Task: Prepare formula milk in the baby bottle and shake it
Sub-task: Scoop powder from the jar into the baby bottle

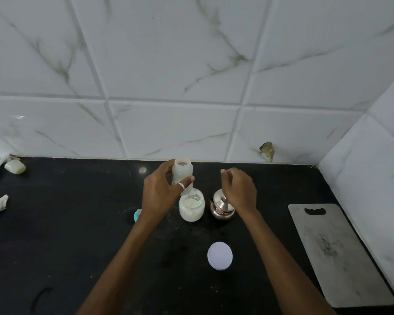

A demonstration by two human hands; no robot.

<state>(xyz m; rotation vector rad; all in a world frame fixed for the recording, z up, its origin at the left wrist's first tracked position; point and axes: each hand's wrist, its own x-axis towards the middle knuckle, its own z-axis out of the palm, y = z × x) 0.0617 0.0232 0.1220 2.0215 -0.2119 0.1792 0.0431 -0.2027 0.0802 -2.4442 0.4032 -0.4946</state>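
My left hand grips a translucent white baby bottle around its body and holds it upright, with its mouth open, just above an open glass jar of pale formula powder. To the right, my right hand hovers over a small steel pot with a lid. Its fingers are curled shut and pinched together, and I see nothing in them. The jar's white round lid lies flat on the black counter, nearer to me.
A teal piece peeks out behind my left wrist. A grey cutting board lies at the right, along the tiled side wall. At the far left are a pale soap bar and a crumpled white scrap.
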